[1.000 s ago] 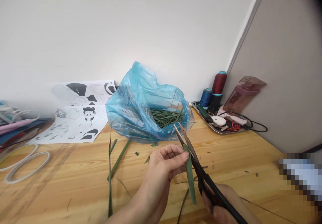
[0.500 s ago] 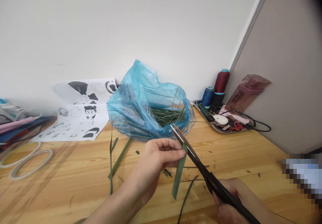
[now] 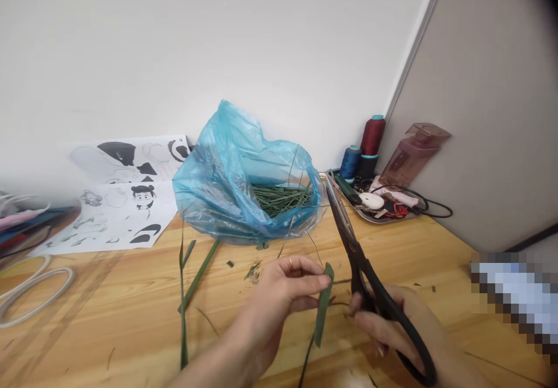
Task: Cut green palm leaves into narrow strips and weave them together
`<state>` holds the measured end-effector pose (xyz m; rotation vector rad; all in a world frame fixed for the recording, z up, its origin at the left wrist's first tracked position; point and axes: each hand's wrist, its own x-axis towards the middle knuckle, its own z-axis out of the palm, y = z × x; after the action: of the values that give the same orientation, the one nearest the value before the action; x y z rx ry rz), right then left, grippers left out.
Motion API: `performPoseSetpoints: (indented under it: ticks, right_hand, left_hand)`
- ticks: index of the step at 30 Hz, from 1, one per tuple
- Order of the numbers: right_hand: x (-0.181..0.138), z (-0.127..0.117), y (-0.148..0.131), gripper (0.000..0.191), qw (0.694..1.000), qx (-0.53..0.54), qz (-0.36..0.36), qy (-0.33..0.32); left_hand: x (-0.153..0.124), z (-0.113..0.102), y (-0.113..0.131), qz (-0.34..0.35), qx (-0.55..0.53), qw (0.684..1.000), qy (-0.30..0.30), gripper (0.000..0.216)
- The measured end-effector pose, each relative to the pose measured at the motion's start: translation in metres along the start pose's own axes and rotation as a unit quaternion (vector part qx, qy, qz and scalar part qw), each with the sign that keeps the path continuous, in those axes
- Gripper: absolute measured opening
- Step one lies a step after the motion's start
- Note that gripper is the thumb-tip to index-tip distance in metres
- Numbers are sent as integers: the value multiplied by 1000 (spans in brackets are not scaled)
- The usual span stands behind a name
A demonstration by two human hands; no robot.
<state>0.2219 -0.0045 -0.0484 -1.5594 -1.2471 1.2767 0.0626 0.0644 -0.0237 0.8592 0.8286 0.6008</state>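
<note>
Head view: a short, flat, dark-green leaf-like strip [image 3: 323, 316] and a pair of black-handled metal scissors [image 3: 380, 288], held apart.

The left hand [image 3: 282, 288] is closed in a pinch, thumb against fingers near the strip's upper end, the rest hanging free over the pale wooden table [image 3: 117, 312]; the right hand [image 3: 387, 328] is curled round the scissors' handles, the blades nearly together and aimed past the strip, which lies in front of the crumpled translucent blue plastic bag [image 3: 226, 173] of thin green strips [image 3: 279, 200]. For clean work, the pinch should probably stay light but firm, the strip's face flat to view, and the fingertips well clear of the blades' line.
</note>
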Motion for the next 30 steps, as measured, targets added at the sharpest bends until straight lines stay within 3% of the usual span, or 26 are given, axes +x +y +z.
performPoseSetpoints:
  ticks: [4,10,20,25,30]
  right_hand:
    - [-1,5,-2,16,1000,-1,-8,4]
    - [-1,3,9,17,999,10,3,-33]
    - [-2,5,1,16,1000,-19,-19,-16]
    - [-3,8,-6,17,1000,-15,13,-16]
    - [-3,4,-2,19,1000,-7,-6,-22]
  left_hand:
    - [-1,7,-15,-44,-8,998,-39,11]
    - [-4,12,-19,-64,-2,997,-45,14]
    - [-2,11,-15,-25,69,997,-20,14]
    - [-3,14,-16,-22,89,996,-13,10]
    - [-3,13,-14,-8,67,997,-23,10]
